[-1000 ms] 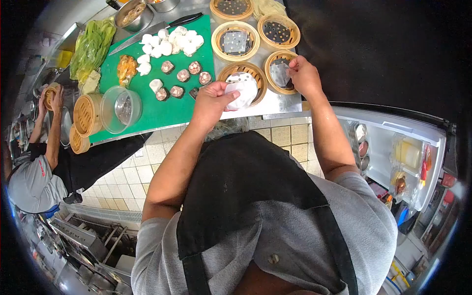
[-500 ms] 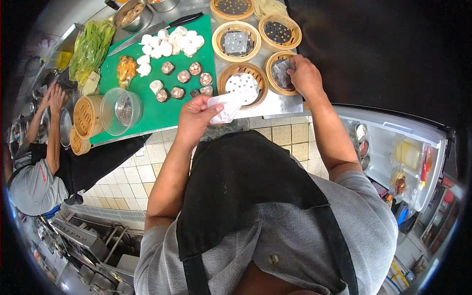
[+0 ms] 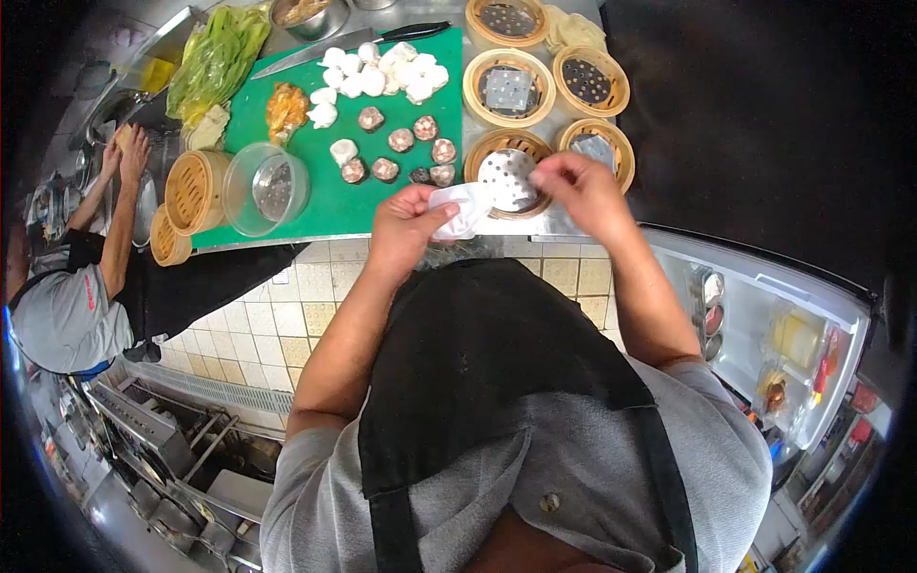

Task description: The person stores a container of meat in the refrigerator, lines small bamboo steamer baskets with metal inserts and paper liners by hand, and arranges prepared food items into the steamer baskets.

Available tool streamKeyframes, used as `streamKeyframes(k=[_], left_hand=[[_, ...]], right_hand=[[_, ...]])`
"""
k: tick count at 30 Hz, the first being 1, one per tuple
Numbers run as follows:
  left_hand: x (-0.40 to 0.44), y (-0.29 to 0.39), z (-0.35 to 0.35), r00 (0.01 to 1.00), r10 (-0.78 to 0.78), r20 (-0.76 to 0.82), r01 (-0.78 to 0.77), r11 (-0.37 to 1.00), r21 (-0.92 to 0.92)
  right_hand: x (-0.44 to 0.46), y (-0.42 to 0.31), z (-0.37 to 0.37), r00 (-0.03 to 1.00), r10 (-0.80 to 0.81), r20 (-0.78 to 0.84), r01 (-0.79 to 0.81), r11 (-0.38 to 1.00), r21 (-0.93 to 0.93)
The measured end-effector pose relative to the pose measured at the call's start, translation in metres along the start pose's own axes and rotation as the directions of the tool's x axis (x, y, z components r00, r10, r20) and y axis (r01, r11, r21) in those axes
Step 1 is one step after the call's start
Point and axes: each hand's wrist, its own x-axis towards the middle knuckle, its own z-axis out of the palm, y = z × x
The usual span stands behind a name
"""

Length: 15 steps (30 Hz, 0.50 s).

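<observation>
A steel counter (image 3: 537, 225) runs across the front of a kitchen, a co-worker (image 3: 72, 320) in a grey shirt busy at the far left. On the counter lies a green cutting board (image 3: 330, 208), bearing a knife (image 3: 330, 54), white balls (image 3: 361, 80) and red-and-white mottled rounds (image 3: 401, 140). To its right sit five bamboo steamer baskets, the nearest of them, the front basket (image 3: 474, 164), just off the board's edge.

Over that front basket two bare hands meet. The left hand (image 3: 406, 227) comes in from the left, thumb and fingers pinching a sheaf of thin white sheets (image 3: 458, 212). The right hand (image 3: 585, 196) reaches in from the opposite side, fingertips drawn together; whether they grip anything cannot be told.

Between them, inside the front basket, lies a round white perforated liner (image 3: 506, 177), with no long axis to speak of. It is straight left of the right hand's fingertips, which are at its right edge, and up and to the right of the left hand. The right hand is the nearer; only the tip of the sheaf reaches the liner's lower left edge, contact unclear.
</observation>
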Motion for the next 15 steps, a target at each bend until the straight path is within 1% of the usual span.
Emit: streamKeyframes(k=[1, 2, 4, 5, 7, 9, 11, 12, 14, 15], left_hand=[[0.001, 0.0, 0.002, 1.0, 0.0, 0.011, 0.0, 1.0, -0.013], [0.0, 0.001, 0.005, 0.999, 0.01, 0.041, -0.009, 1.0, -0.019], [-0.003, 0.001, 0.008, 0.999, 0.021, 0.036, -0.021, 1.0, 0.004], [-0.003, 0.001, 0.009, 0.999, 0.028, 0.038, -0.029, 0.999, 0.026], [-0.005, 0.001, 0.008, 0.999, 0.035, 0.024, -0.036, 0.998, 0.046], [-0.006, 0.0, 0.007, 0.999, 0.045, 0.009, -0.046, 0.995, 0.088], [-0.006, 0.0, 0.005, 0.999, 0.038, 0.004, -0.038, 0.998, 0.059], [-0.005, 0.0, 0.005, 1.0, 0.031, -0.001, -0.031, 0.999, 0.032], [-0.005, 0.005, 0.005, 0.999, 0.031, -0.008, -0.031, 1.0, 0.006], [-0.005, 0.007, 0.005, 0.999, 0.031, -0.017, -0.031, 0.999, -0.02]], right_hand=[[-0.003, -0.008, 0.013, 0.991, 0.012, 0.134, -0.046, 0.967, 0.249], [-0.007, -0.014, 0.025, 0.99, 0.006, 0.138, -0.041, 0.967, 0.25], [-0.011, -0.022, 0.046, 0.952, 0.024, 0.304, -0.136, 0.926, 0.351], [-0.011, -0.022, 0.05, 0.951, 0.021, 0.308, -0.134, 0.927, 0.351], [-0.01, -0.022, 0.056, 0.942, 0.108, 0.318, -0.217, 0.918, 0.333], [-0.009, -0.026, 0.053, 0.944, 0.116, 0.308, -0.222, 0.915, 0.336], [-0.005, -0.029, 0.049, 0.93, 0.169, 0.326, -0.277, 0.906, 0.32], [-0.004, -0.029, 0.049, 0.93, 0.171, 0.325, -0.278, 0.906, 0.319], [-0.002, -0.028, 0.051, 0.949, 0.091, 0.301, -0.191, 0.927, 0.322], [-0.001, -0.029, 0.052, 0.95, 0.096, 0.298, -0.194, 0.927, 0.32]])
